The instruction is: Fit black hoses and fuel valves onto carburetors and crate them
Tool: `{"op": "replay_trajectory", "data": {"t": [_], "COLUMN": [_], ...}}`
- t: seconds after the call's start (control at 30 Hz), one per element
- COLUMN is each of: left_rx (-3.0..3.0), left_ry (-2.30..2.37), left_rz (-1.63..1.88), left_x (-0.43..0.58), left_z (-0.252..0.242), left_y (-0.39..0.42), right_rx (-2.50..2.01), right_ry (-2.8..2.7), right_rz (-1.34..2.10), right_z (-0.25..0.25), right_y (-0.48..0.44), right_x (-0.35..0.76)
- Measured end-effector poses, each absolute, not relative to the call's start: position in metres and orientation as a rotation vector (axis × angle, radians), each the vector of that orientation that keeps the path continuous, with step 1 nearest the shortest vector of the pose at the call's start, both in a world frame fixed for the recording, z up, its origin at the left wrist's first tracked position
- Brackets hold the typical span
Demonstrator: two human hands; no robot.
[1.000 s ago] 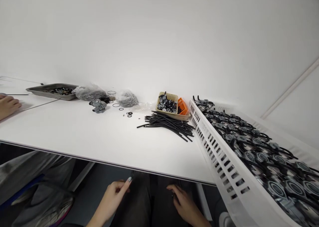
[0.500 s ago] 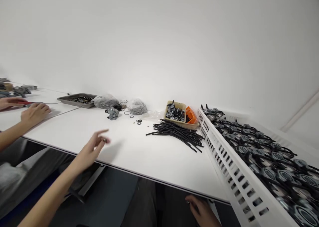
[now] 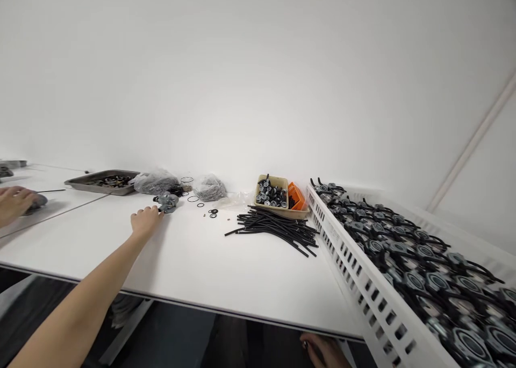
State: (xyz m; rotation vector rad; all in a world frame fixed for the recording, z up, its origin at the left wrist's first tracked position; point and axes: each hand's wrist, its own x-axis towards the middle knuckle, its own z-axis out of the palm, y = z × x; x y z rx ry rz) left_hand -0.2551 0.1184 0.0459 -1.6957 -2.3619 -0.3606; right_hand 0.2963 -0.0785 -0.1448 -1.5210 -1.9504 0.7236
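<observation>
My left hand (image 3: 145, 221) reaches across the white table, its fingers curled at the near side of a small grey metal housing (image 3: 168, 202). The fingertips are partly hidden behind the knuckles. Below the table's front edge, my right hand (image 3: 322, 351) is low with its fingers bent in. A tiny dark, shiny bit shows by its fingertips, too small to name. Right of the housing lie several black rubber rings (image 3: 213, 213). Behind it sit a plastic bag of grey parts (image 3: 156, 182) and a second clear bag (image 3: 210, 188).
Black rubber hoses (image 3: 278, 228) lie in a loose pile before a cream tray (image 3: 261, 202) of round parts and an orange basket (image 3: 297, 196). A white slotted crate (image 3: 355, 266) of hosed housings stands right. Left are a metal tray (image 3: 80, 183) and a co-worker's hand (image 3: 15, 204).
My left hand has moved forward from above the table's front part to the grey housing, and its fingers have curled there. My right hand stays low. The view has shifted slightly.
</observation>
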Motion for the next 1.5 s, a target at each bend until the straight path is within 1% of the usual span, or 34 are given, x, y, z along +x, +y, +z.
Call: {"op": "replay_trajectory", "data": {"t": [0.37, 0.5, 0.6, 0.73, 0.9, 1.03, 1.17, 1.33, 1.5], "left_rx": [-1.602, -1.625, -1.655, -1.856, -2.176, -2.421, -2.539, -2.506, -2.522], "left_ry": [-2.294, -2.202, -2.158, -1.978, -1.714, -1.461, -1.280, -1.188, -1.127], "left_rz": [-0.271, -0.222, -0.226, -0.244, -0.373, -0.469, -0.532, -0.507, -0.455], "left_x": [-0.253, -0.241, -0.227, -0.190, -0.107, -0.037, 0.011, 0.036, 0.042], "left_z": [0.041, 0.050, 0.067, 0.093, 0.110, 0.106, 0.091, 0.078, 0.077], "left_y": [0.133, 0.129, 0.124, 0.104, 0.048, 0.009, -0.007, -0.008, -0.003], "right_rx": [-1.591, -1.622, -1.609, -1.574, -1.569, -1.538, -1.545, -1.520, -1.513], "right_ry": [-1.958, -1.930, -1.908, -1.917, -1.968, -2.006, -2.040, -2.050, -2.063], "right_rz": [0.822, 0.835, 0.816, 0.819, 0.846, 0.871, 0.853, 0.837, 0.844], "right_z": [-0.126, -0.127, -0.134, -0.136, -0.124, -0.120, -0.124, -0.125, -0.122], "right_y": [-0.087, -0.086, -0.085, -0.085, -0.087, -0.090, -0.091, -0.091, -0.091], "right_x": [0.295, 0.297, 0.301, 0.301, 0.295, 0.292, 0.295, 0.297, 0.296]}}
